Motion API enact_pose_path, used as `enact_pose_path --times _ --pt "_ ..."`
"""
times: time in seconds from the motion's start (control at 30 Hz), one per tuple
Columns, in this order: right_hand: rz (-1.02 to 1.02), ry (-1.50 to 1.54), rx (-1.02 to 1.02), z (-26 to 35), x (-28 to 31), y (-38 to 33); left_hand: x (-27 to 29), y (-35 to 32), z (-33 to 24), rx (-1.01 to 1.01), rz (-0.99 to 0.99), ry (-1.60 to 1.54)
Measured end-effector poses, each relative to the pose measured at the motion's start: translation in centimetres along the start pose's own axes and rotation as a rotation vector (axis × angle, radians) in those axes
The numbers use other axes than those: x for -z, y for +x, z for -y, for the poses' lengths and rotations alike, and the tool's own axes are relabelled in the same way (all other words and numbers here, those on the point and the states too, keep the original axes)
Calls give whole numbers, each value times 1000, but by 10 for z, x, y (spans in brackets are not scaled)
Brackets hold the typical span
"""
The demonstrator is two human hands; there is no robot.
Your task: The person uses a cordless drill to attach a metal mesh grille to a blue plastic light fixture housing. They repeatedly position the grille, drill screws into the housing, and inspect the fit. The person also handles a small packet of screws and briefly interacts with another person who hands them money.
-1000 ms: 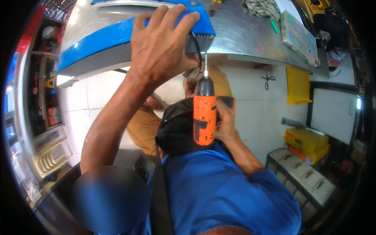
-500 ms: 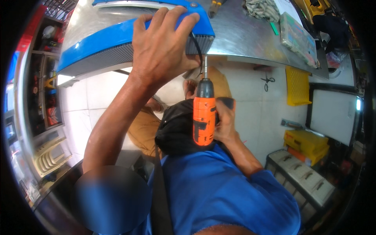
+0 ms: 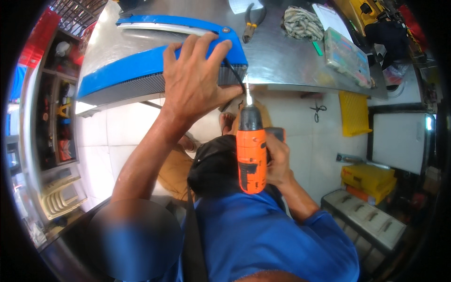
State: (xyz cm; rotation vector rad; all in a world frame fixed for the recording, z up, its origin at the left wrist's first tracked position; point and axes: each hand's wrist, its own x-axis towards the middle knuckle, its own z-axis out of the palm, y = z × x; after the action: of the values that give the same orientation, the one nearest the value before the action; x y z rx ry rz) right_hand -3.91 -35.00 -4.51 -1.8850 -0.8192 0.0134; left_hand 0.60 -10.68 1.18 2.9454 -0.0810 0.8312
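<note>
A blue finned housing point(image 3: 123, 69) with a bolted blue bracket point(image 3: 159, 19) lies along the near edge of the metal table. Over its right part, my left hand point(image 3: 190, 77) is clamped, fingers on top and thumb at the near side. A black cable point(image 3: 235, 73) runs down by the thumb. My right hand point(image 3: 278, 157) grips the handle of an orange and black cordless drill point(image 3: 252, 160). Its long bit points away from me, the tip close to the housing's right end. Whether the tip touches the housing cannot be made out.
On the metal table point(image 3: 277, 61) are pliers point(image 3: 253, 22), a crumpled rag point(image 3: 303, 22), a green strip point(image 3: 317, 48) and a clear organizer box point(image 3: 347, 58). Scissors point(image 3: 318, 112) hang below the edge beside a yellow basket point(image 3: 353, 115). Yellow cases point(image 3: 368, 177) stand right; shelves point(image 3: 58, 117) left.
The view has shifted, so the table sits lower and the pliers show whole. The drill has moved slightly right relative to the housing. Both hands keep their holds.
</note>
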Motion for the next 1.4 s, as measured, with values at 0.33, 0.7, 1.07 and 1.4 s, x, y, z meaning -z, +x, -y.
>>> enact_pose_path --times 0.33,0.7,1.07,1.4 --pt "11 11 13 0 -1 6 -4 -1 -1 24 -38 -34" --pt "55 58 -41 5 4 7 -6 0 -2 34 -57 -48" --pt "49 157 -69 11 5 8 -4 1 -1 36 -40 -58" --pt "44 114 -73 11 5 9 3 1 0 30 -1 -83"
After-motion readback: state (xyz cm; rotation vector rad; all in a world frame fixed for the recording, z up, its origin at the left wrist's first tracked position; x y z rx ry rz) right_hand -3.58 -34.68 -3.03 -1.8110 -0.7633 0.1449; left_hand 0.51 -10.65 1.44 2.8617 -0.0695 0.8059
